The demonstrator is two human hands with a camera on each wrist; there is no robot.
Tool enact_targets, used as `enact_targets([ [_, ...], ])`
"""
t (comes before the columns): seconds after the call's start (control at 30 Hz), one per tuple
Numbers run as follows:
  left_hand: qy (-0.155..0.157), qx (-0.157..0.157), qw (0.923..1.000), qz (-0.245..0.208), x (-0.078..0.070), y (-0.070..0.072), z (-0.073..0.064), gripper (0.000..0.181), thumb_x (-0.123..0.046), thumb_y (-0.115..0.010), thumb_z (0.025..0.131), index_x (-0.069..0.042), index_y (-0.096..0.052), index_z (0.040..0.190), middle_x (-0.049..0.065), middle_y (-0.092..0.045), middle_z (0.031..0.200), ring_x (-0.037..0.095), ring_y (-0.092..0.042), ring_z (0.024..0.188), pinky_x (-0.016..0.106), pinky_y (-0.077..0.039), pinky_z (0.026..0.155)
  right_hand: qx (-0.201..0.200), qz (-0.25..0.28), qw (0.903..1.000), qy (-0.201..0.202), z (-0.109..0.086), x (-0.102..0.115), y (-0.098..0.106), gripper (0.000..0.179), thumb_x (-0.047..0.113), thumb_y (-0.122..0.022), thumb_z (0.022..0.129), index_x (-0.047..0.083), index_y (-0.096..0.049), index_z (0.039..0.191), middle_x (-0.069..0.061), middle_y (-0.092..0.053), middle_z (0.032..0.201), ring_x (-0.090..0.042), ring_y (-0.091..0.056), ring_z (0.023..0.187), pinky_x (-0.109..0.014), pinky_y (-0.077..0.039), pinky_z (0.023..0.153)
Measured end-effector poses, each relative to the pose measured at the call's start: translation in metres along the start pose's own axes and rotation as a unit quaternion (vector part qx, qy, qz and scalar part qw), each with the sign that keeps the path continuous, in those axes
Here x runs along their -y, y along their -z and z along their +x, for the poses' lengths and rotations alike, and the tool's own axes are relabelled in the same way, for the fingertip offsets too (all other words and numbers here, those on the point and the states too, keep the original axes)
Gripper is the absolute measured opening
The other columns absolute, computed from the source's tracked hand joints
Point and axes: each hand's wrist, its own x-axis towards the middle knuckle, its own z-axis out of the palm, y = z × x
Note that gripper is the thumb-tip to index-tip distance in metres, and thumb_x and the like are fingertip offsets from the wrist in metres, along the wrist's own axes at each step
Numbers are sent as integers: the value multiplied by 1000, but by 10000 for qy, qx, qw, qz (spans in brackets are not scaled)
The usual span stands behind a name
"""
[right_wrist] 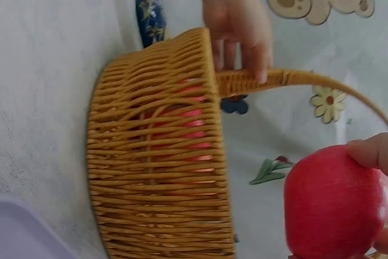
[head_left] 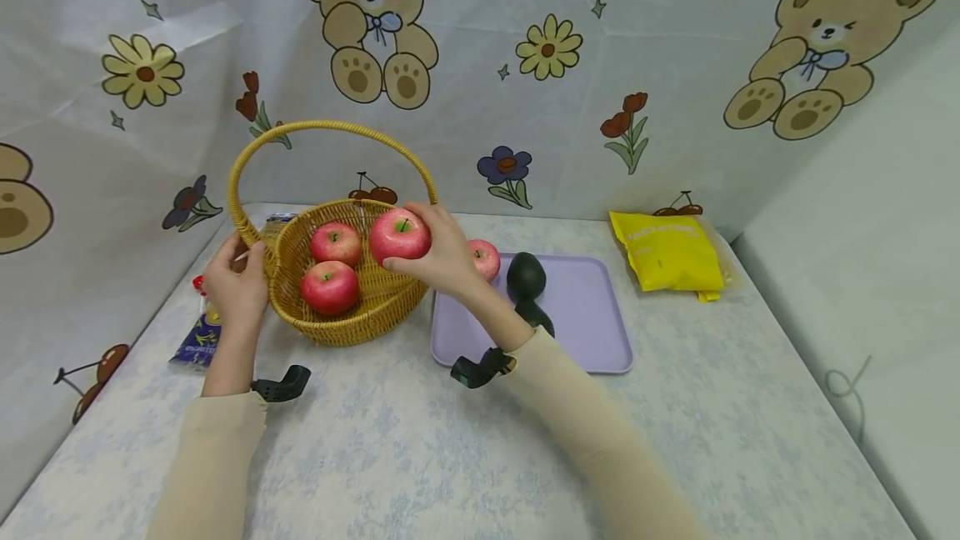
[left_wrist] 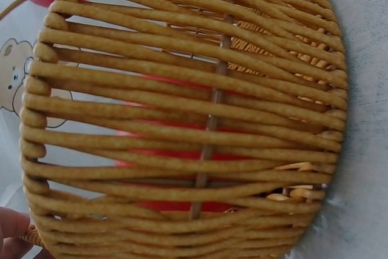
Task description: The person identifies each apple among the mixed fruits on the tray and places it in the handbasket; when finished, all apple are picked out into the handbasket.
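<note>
A yellow-brown wicker basket [head_left: 360,330] with a tall arched handle [head_left: 322,125] stands at the back left, two red apples [head_left: 330,287] inside it. My left hand [head_left: 238,283] grips the foot of the handle at the basket's left side; thumb and fingers lie on either side of it in the right wrist view. Over the basket's right part my right hand [head_left: 448,258] holds another red apple [head_left: 397,233] between thumb and fingers, above the rim. The left wrist view is mostly filled by the woven basket wall [left_wrist: 182,107], red apples showing through its gaps.
Right of the basket lies a lilac tray [head_left: 588,307] bearing a pinkish apple [head_left: 486,259] and a dark green avocado-like fruit [head_left: 527,275]. A yellow packet [head_left: 667,252] lies at the back right, a blue packet [head_left: 199,344] behind my left wrist. A patterned cloth hangs behind the table.
</note>
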Motion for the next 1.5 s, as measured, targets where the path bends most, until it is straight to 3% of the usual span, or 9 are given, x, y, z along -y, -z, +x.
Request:
enact_targets([
  [0.27,-190,-79,9997,-113,2,-1,0,37,-25,-57,97,-16,-63,133,10,-65,130,-11,-54,83,10,-42,73,-52,-364,9993,15,22,-15,-24,79,31,-83,75,12,-48,142,-7,-54,133,-22,-51,120,-36,-51,95],
  [0.7,-174,-47,9997,-154,3,-1,1,37,-26,-58,97,-17,-62,133,10,-65,129,-9,-55,84,10,-42,72,117,-1187,9929,54,45,-30,-54,81,33,-83,76,9,-46,143,-8,-55,139,-23,-51,127,-39,-45,104],
  [0.97,-158,-37,9998,-66,1,-1,0,38,-28,-57,98,-18,-62,134,9,-65,130,-6,-58,89,12,-46,76,321,-1538,9872,-264,58,-30,-58,80,35,-82,77,4,-45,142,-9,-55,139,-25,-53,126,-36,-45,105],
  [1.3,-65,-34,10000,4,-1,-2,0,39,-29,-56,98,-20,-61,135,7,-65,131,2,-62,98,17,-50,84,225,-1786,9816,-637,59,-32,-66,80,40,-81,77,9,-46,143,-5,-56,140,-23,-50,130,-35,-44,106],
  [1.5,-109,-33,9999,23,-1,-1,-1,39,-29,-56,98,-19,-60,136,8,-64,131,5,-63,100,17,-49,83,179,-2129,9725,-926,58,-29,-70,79,47,-80,77,17,-47,142,0,-58,137,-28,-47,129,-41,-47,101],
])
